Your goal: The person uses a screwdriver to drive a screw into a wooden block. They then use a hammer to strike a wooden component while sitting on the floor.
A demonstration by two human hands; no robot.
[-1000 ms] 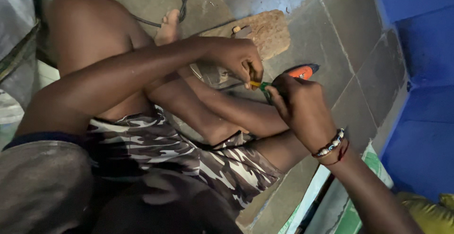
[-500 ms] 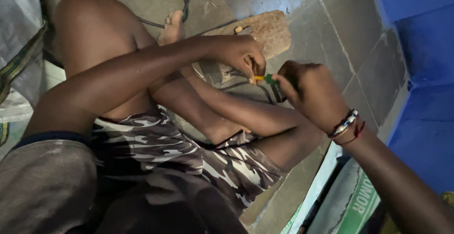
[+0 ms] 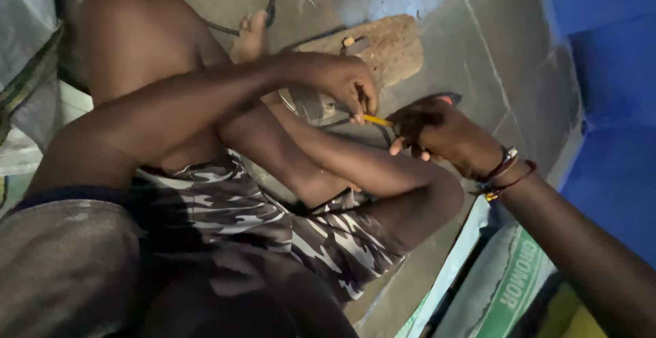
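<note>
The left hand (image 3: 338, 82) is pinching one end of a thin yellow wire (image 3: 376, 120) in a fingertip grip, while the right hand (image 3: 441, 133) is clenching around its other end, just above the stone floor (image 3: 444, 30); the wire seems to be getting worked at its end, calling for steady tension. A white sack with green lettering (image 3: 509, 276) is lying at lower right, beside a blue wall (image 3: 608, 112)
</note>
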